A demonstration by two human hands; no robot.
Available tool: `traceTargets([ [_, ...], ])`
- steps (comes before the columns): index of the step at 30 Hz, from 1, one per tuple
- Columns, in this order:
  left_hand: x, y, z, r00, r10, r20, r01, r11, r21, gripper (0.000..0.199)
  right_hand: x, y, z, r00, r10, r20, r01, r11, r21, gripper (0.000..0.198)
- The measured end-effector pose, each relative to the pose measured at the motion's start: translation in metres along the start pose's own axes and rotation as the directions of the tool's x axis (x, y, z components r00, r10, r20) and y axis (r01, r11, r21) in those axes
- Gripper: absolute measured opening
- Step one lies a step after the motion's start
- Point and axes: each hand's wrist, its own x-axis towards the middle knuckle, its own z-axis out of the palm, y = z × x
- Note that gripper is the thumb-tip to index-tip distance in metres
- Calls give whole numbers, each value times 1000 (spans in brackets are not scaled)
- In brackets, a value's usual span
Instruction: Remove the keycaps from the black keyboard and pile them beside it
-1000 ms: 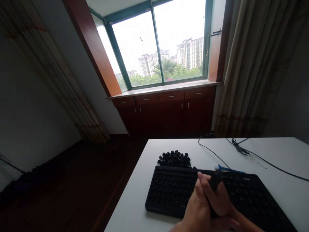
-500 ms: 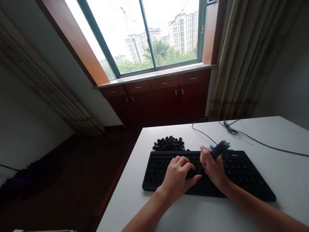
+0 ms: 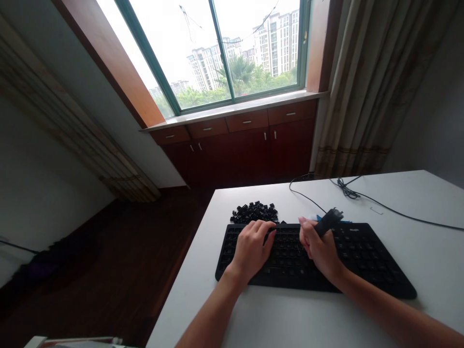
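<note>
A black keyboard (image 3: 290, 278) lies on the white table, many of its keys stripped to bare switches. My right hand (image 3: 321, 249) is closed around a keycap puller (image 3: 329, 221) with a black handle, held slanted over the middle of the keyboard. Thin wires at its lower end point down at the keys. My left hand (image 3: 252, 246) rests over the keyboard's left part, fingers curled and thumb close to the index fingertip at the back edge. What lies between those tips, if anything, is hidden. Just beyond them is a heap of loose black keycaps (image 3: 255, 211).
Behind my right hand, a blue object (image 3: 319, 218) shows partly. The keyboard's cable (image 3: 302, 197) runs to the back, and a coiled bundle (image 3: 348, 189) sits there. A thin bent wire (image 3: 376, 211) lies on the white table (image 3: 188, 290). A cabinet and window stand beyond.
My left hand has moved left and back, from beside the puller's lower end to the keyboard's back edge near the keycap heap. My right hand has hardly moved.
</note>
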Motion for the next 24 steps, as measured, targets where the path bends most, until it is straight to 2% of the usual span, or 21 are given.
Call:
traceTargets([
  [7, 3, -45, -8, 976, -179, -127, 197, 969, 148, 16, 1, -2, -1, 999, 4, 46, -4, 1000, -9, 60],
  [12, 1, -60, -8, 961, -224, -164, 253, 950, 184, 18, 2, -2, -1, 998, -17, 60, 18, 1000, -21, 60],
  [19, 2, -53, -9, 970, -193, -146, 216, 963, 159, 23, 0, -5, -2, 998, -22, 57, 24, 999, -36, 59],
  [24, 3, -29, -9, 990, -93, -102, 103, 990, 98, 19, 1, -5, -1, 999, -27, 43, 27, 1000, 0, 59],
])
